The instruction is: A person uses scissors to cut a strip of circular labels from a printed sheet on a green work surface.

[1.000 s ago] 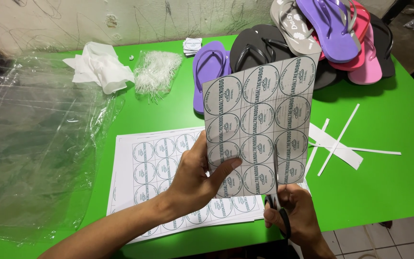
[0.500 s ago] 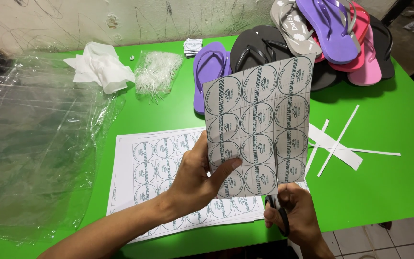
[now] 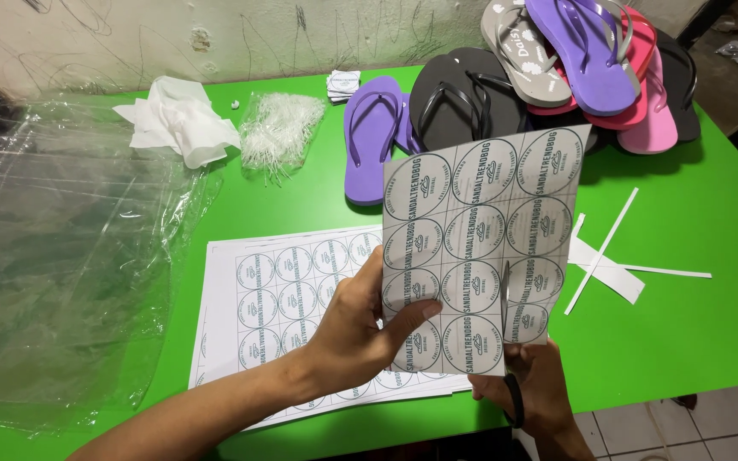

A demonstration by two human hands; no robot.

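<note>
Fingers [image 3: 386, 320] of the left hand [image 3: 348, 337] are closed on the lower left edge of a sheet of round labels [image 3: 480, 248] — thumb across the printed face, the other fingers behind the paper. The sheet stands upright, clear of the table, tilted slightly to the right at its top. The right hand [image 3: 531, 388] sits just below the sheet's bottom edge, fingers curled through the dark handles of a pair of scissors [image 3: 510, 341]; the blades run up into the paper between two columns of labels, and a slit shows there.

Largest to smallest, placed from the fingers:
- Green table [image 3: 711, 316] — under and around both hands.
- Clear plastic film [image 3: 61, 265], crumpled, well to the left of the left hand, covering that side of the table.
- Pile of flip-flops [image 3: 557, 77] beyond the fingertips at the far right: black, grey, purple and pink ones stacked; one purple flip-flop [image 3: 373, 132] lies flat just left of the pile.
- Stack of uncut label sheets [image 3: 292, 299], flat on the table directly beneath the left wrist and behind the held sheet.
- White crumpled cloth [image 3: 177, 128], far left beyond the fingers.
- Small clear bag of thin plastic ties [image 3: 279, 128], just right of the cloth.
- White paper strips [image 3: 608, 260], crossed over each other, to the right of the held sheet.
</note>
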